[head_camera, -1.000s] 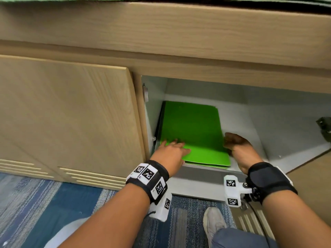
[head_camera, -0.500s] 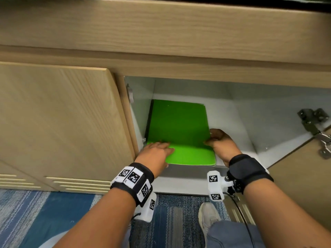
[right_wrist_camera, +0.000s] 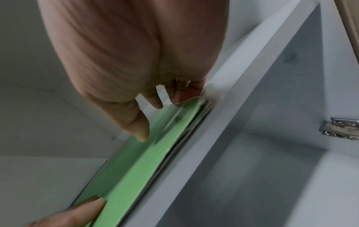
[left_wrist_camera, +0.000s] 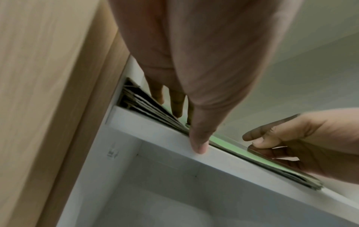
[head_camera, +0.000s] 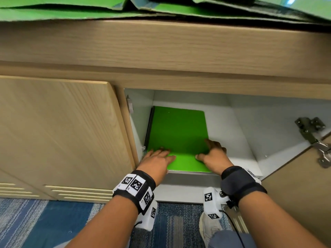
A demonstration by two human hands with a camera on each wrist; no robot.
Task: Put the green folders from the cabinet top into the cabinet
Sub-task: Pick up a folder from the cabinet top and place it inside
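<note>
The flat stack of thin green card folders (head_camera: 177, 136) lies on the white cabinet shelf (head_camera: 231, 136) at its 9 o'clock side, against the left wall. It looks light, bendy and slick — best taken by its near edge. The left hand (head_camera: 155, 161) and right hand (head_camera: 214, 157) rest on it with straight fingers, gripping nothing. Open shelf lies toward 3 o'clock — more loose green folders (head_camera: 71, 9) wait on the wooden cabinet top (head_camera: 161, 43).

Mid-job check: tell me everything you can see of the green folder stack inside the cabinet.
The stack of flat bright green folders lies on the white cabinet shelf, against the left inner wall, its near edge about flush with the shelf front. Both wrist views show several thin layers with darker edges. The left hand rests flat on its near left corner; the right hand touches its right edge.
</note>
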